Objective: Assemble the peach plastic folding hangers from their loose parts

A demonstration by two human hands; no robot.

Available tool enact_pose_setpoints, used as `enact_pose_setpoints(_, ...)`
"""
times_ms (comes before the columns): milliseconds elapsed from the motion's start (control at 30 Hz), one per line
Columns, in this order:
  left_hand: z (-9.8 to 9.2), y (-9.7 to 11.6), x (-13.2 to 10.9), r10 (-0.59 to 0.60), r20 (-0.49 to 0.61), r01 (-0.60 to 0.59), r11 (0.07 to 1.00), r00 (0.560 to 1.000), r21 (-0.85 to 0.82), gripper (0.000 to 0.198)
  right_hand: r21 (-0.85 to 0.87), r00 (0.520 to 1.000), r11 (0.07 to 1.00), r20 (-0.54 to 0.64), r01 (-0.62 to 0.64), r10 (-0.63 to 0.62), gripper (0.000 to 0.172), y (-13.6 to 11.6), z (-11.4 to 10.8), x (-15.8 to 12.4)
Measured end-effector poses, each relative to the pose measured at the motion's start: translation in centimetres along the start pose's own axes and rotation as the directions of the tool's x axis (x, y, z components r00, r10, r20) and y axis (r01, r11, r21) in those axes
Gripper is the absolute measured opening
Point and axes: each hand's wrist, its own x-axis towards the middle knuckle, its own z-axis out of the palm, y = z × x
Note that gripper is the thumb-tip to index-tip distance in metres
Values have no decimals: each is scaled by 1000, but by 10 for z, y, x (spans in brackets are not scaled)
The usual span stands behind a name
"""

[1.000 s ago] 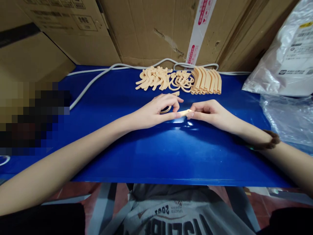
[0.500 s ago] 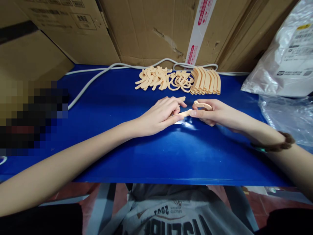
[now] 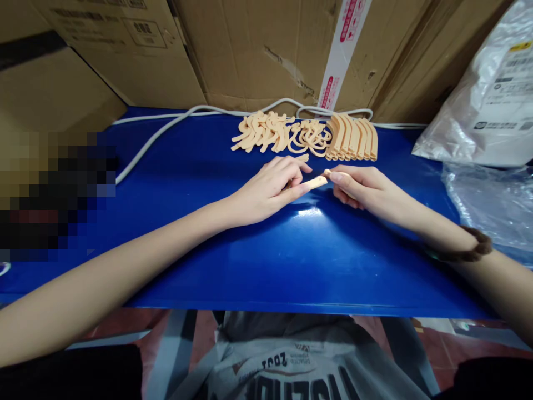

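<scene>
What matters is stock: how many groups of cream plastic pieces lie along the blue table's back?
3: jumbled wavy pieces, left; tangled thin hooks, middle; aligned arched pieces, right. Pieces within may be hidden.

The left forearm [image 3: 137, 264] reaches in from the lower left, slanting up and inward, with the left wrist [image 3: 227, 214] nearly straight. The left hand [image 3: 272, 189] is back upward, its thumb [image 3: 293, 193] stretched toward the right and its fingers bent above it. The right forearm [image 3: 441, 230] enters from the right edge, slanting up and leftward. The right hand [image 3: 368, 189] pinches with thumb and index finger, its lower fingers [image 3: 345, 197] curled underneath. The hands face each other, fingertips near but apart.
</scene>
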Motion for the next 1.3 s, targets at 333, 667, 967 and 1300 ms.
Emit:
enact_pose_setpoints(333, 1, -1, 0, 41, 10, -41, 999, 999, 22, 28, -16, 996, 997, 53, 72, -71, 38, -2, 6, -3)
enact_pose_setpoints(667, -2, 0, -1, 54, -7, -54, 999, 998, 0, 23, -164, 992, 978, 13, 127, -127, 37, -1, 9, -3)
enact_pose_setpoints(967, -1, -5, 0, 123, 13, -123, 992, 992, 7, 23, -160, 994, 981, -4, 112, -114, 38, -2, 10, -5)
enact_pose_setpoints(1300, 1, -5, -1, 130, -7, -130, 991, 991, 21, 22, -185, 995, 978, -12, 97, -101, 40, 0, 11, -5)
